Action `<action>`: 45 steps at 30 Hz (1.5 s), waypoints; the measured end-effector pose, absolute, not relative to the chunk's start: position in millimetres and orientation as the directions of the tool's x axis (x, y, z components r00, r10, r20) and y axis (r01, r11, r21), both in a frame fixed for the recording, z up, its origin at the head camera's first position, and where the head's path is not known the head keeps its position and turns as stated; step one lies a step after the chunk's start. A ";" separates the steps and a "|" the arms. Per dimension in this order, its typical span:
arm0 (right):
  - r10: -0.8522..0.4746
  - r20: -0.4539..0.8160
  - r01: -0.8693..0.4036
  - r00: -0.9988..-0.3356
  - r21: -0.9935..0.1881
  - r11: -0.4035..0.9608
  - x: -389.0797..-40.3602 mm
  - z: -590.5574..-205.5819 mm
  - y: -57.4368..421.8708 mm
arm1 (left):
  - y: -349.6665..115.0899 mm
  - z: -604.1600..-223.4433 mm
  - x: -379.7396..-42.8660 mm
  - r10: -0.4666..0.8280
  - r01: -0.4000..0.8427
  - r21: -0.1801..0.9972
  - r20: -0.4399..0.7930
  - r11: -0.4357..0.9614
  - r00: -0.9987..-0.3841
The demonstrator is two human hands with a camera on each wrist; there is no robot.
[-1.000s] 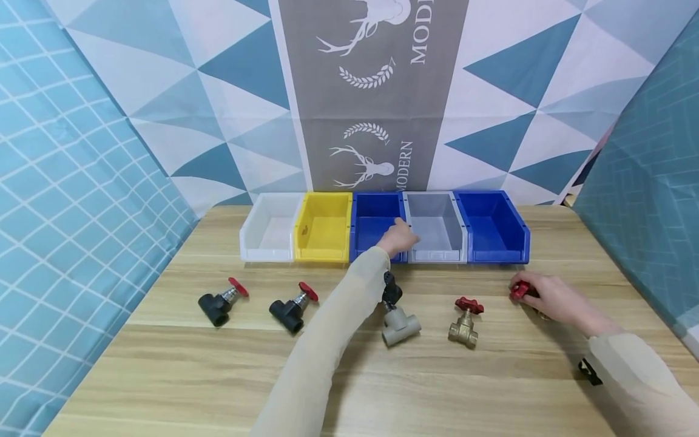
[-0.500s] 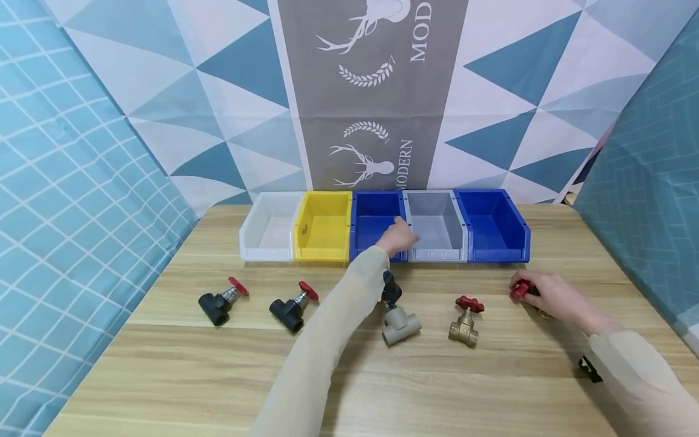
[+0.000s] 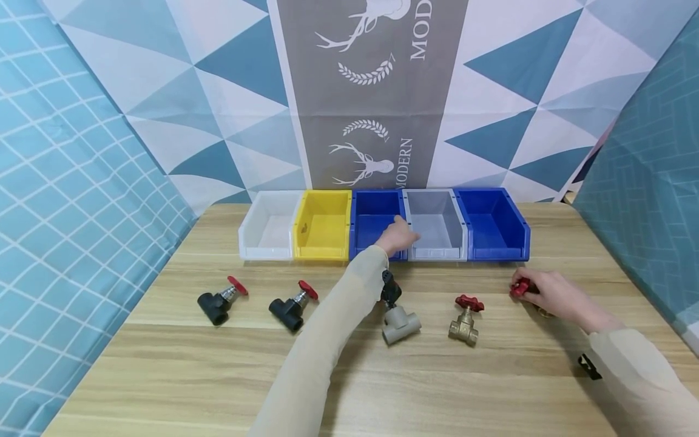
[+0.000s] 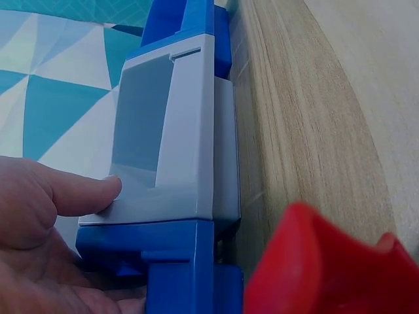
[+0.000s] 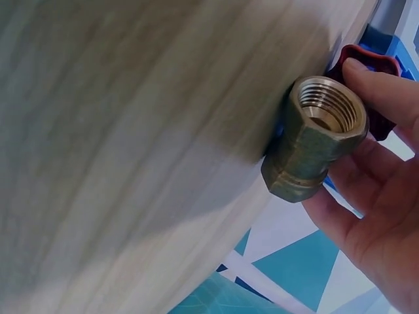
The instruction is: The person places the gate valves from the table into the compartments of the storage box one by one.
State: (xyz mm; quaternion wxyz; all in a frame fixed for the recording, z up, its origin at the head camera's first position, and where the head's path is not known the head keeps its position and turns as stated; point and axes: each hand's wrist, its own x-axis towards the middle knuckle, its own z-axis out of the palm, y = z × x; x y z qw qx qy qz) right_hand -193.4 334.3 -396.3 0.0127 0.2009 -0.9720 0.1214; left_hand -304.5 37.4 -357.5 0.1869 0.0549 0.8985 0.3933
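My left hand (image 3: 398, 235) is at the adjoining walls of the middle blue bin (image 3: 377, 217) and the grey bin (image 3: 437, 255). In the left wrist view, the thumb lies on the grey bin's edge and the fingers reach into the blue one, pinching the walls between. My right hand (image 3: 557, 296) grips the red handwheel (image 3: 520, 288) of a brass gate valve (image 5: 308, 147) at the table's right side. The valve's threaded opening shows in the right wrist view; in the head view the hand mostly hides its body.
Left of the hands, the row holds a white bin (image 3: 267, 254) and a yellow bin (image 3: 322, 254); another blue bin (image 3: 498, 254) ends it. Before them lie two black valves (image 3: 217, 306), a grey valve (image 3: 401, 326) partly behind the left sleeve, and another brass valve (image 3: 464, 328).
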 end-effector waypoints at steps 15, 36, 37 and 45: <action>-0.377 0.080 -0.385 -0.923 -0.212 0.898 -192.0 -395.2 332.9 | 34.5 -360.8 -305.9 0.263 -0.032 0.728 -0.288 0.684 -0.921; -0.360 0.045 -0.361 -0.932 -0.235 0.903 -193.6 -391.7 329.2 | 34.7 -360.2 -305.8 0.277 -0.035 0.744 -0.291 0.667 -0.916; -0.357 0.044 -0.357 -0.933 -0.238 0.903 -193.7 -391.3 328.8 | 34.6 -360.4 -306.3 0.277 -0.034 0.745 -0.290 0.667 -0.916; -0.351 0.032 -0.349 -0.936 -0.225 0.910 -195.3 -388.1 327.2 | 33.9 -358.7 -305.8 0.278 -0.030 0.744 -0.286 0.667 -0.917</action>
